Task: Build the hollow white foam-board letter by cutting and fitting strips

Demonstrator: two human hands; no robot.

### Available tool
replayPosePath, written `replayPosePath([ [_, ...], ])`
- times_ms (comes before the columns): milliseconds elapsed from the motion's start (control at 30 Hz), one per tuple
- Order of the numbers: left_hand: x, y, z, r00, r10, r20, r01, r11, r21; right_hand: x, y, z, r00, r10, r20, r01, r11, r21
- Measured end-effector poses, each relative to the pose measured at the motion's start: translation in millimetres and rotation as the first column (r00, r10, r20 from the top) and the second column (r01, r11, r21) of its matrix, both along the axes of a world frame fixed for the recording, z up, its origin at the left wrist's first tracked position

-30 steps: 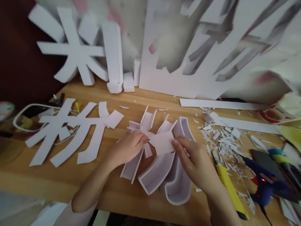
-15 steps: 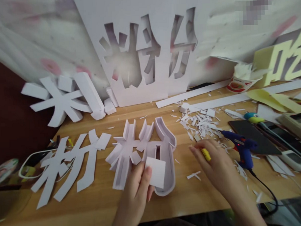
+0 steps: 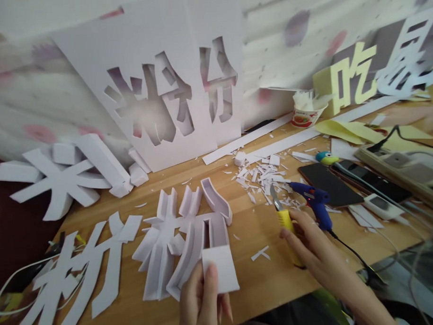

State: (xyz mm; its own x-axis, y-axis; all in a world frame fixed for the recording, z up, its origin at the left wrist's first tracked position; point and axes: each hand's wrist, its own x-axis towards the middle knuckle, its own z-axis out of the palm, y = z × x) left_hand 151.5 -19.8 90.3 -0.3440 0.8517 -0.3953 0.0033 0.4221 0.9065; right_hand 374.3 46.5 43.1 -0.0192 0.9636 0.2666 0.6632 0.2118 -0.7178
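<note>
Between the thumb and fingers of my left hand (image 3: 201, 295) is a small square of white foam board (image 3: 220, 269). It covers part of the hollow white foam letter (image 3: 188, 225), whose upright walls stand on the wooden table. My right hand (image 3: 311, 239) grips a yellow-handled craft knife (image 3: 283, 217), its curved blade pointing up and away from me. Past the blade lies a pile of white foam scraps (image 3: 261, 175). A blue glue gun (image 3: 315, 201) rests just beyond my right hand, with a small red light on it.
Flat white character pieces (image 3: 69, 276) lie at the left, with solid white foam strokes (image 3: 57, 175) behind. A board with cut-out characters (image 3: 176, 121) leans on the back wall. Phones (image 3: 371, 178), a power strip (image 3: 404, 160) and a paper cup (image 3: 307, 114) are at the right.
The view has swung to the right. My right hand has turned, and the knife's blade now shows, pointing forward. My left hand still holds the white square, now lower and nearer me.
</note>
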Motion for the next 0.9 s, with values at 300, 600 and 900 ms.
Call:
replayPosePath([
  [300, 3, 17, 25.8, 0.988, 0.098, -0.116, -0.078, 0.984, 0.161, -59, -49, 41.1, 0.909, 0.411, -0.064, -0.412, 0.911, -0.010],
  [600, -14, 13, 9.3, 0.990, 0.118, 0.072, -0.129, 0.972, 0.195, -70, -45, 32.1, 0.880, 0.449, 0.153, -0.467, 0.877, 0.111],
  [900, -10, 15, 7.0, 0.954, 0.252, 0.161, -0.290, 0.908, 0.301, -74, -50, 29.9, 0.888, 0.415, 0.197, -0.445, 0.883, 0.147],
])
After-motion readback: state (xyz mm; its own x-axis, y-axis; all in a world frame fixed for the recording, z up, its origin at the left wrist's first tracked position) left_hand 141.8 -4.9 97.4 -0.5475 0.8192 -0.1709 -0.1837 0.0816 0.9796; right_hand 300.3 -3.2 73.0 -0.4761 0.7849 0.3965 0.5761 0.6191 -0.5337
